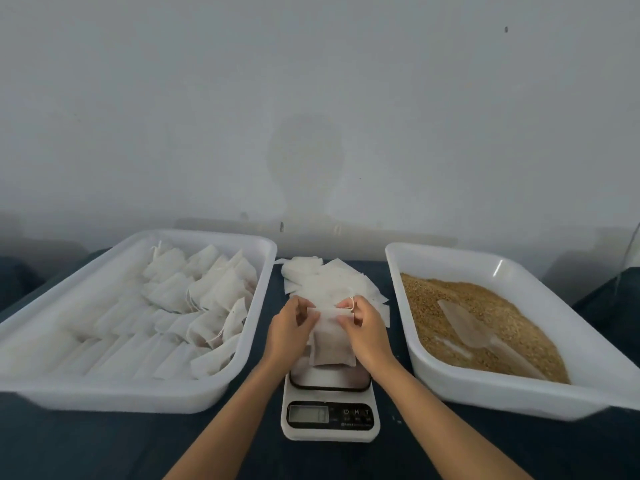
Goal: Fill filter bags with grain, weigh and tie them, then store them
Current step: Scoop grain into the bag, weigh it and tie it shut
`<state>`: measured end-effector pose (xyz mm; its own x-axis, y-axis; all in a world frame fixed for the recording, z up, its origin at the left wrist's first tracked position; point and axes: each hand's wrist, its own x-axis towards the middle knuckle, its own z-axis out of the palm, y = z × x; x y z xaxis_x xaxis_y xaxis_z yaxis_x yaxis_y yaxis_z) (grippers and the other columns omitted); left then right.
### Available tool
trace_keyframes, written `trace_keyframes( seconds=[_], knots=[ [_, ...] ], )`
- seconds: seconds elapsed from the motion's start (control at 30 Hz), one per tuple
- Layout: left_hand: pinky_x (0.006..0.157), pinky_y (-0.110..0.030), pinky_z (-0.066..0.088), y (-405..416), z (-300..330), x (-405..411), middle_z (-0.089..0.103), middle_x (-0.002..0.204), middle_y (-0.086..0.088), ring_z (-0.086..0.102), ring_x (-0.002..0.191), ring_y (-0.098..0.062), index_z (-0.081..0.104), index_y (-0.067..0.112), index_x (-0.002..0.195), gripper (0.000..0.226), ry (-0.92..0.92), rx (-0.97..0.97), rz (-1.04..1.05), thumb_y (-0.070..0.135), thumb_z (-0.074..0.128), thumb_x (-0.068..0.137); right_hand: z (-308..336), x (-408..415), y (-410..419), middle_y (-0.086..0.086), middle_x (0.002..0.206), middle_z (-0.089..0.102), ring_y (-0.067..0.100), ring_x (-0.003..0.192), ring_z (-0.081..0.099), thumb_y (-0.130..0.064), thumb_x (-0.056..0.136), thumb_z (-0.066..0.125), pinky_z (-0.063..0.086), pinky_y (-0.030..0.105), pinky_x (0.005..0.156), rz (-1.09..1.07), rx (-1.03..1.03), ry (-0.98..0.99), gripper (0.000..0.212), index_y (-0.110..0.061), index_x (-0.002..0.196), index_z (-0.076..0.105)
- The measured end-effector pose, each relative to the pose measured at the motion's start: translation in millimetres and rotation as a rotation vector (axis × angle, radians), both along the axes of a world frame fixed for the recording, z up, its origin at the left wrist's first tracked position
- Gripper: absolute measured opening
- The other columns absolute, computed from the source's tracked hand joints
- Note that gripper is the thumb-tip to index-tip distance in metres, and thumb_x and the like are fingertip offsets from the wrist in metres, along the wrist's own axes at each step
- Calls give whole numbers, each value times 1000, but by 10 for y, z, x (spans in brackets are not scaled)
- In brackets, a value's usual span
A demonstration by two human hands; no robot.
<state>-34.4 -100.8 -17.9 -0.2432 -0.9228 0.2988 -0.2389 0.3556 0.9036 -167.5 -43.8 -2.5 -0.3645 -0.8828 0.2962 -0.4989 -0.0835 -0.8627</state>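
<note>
A filled white filter bag [331,344] stands over the small white kitchen scale [330,415] at the table's centre. My left hand [290,325] pinches the bag's top left edge. My right hand [363,327] pinches the top right, with the drawstring looped at its fingers. Brown grain [485,306] fills the white tray [519,393] on the right, and a clear plastic scoop [481,329] lies in it. The large white tray [114,398] on the left holds several filled, tied bags [214,292]. A pile of empty filter bags [322,275] lies behind the scale.
A dark blue cloth [86,448] covers the table. A plain grey wall stands close behind the trays. The edge of a clear container [632,258] shows at the far right.
</note>
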Motion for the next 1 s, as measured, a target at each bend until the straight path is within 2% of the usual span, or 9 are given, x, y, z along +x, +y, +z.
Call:
trace_keyframes(
  seconds=[0.07,0.13,0.27,0.4,0.47,0.6,0.73,0.9,1.0],
  knots=[
    [70,-8,45,-17,8,11,63,93,6,59,85,-4,52,16,99,14,60,12,20,15,62,89,64,-21,22,-7,98,63,-9,87,58,-5,90,58,42,5,77,-3,-32,-19,15,-16,99,54],
    [79,-20,50,-35,21,26,63,100,2,60,92,-8,49,13,103,18,104,26,33,12,61,90,133,-58,45,-3,103,64,-7,91,57,-2,90,56,42,6,79,-14,-75,-6,19,-13,106,53],
    [74,-10,46,-60,30,65,60,100,2,58,97,-11,49,11,103,17,94,-8,70,6,59,90,219,-128,98,-2,107,61,2,101,56,2,91,52,37,-1,80,-23,-142,-2,24,-14,109,52],
    [91,-31,48,-80,36,86,59,98,3,58,99,-16,52,10,98,14,94,0,107,4,60,89,250,-182,135,-5,107,60,3,104,54,4,91,49,37,2,81,-46,-173,-14,26,-14,109,53],
    [91,-33,48,-78,47,90,59,98,2,58,100,-17,52,12,97,15,92,11,109,4,60,88,255,-201,153,-5,106,60,3,103,54,5,91,47,38,3,82,-58,-186,-8,27,-14,109,54],
    [90,-29,47,-79,48,99,59,98,3,58,100,-17,51,14,97,16,67,8,112,4,60,88,254,-200,167,-6,103,60,4,101,55,6,91,46,41,19,90,-61,-191,-26,28,-15,107,54],
    [89,-27,46,-71,54,95,59,99,4,58,99,-15,52,14,97,17,61,1,118,3,60,88,245,-193,141,-10,100,59,6,101,56,8,90,45,42,23,91,-65,-189,-46,29,-16,105,53],
    [89,-26,45,-59,65,81,59,100,3,57,101,-15,52,12,98,16,50,12,123,2,59,88,192,-203,100,-5,99,62,-1,97,55,12,87,40,42,20,86,-82,-150,-69,36,-18,103,52],
    [82,-21,41,-52,5,60,57,102,4,56,104,-16,51,13,103,18,-32,67,104,6,59,89,92,-194,74,-1,101,62,-1,95,56,12,88,40,39,7,76,-73,-74,-57,34,-17,102,51]
  ],
)
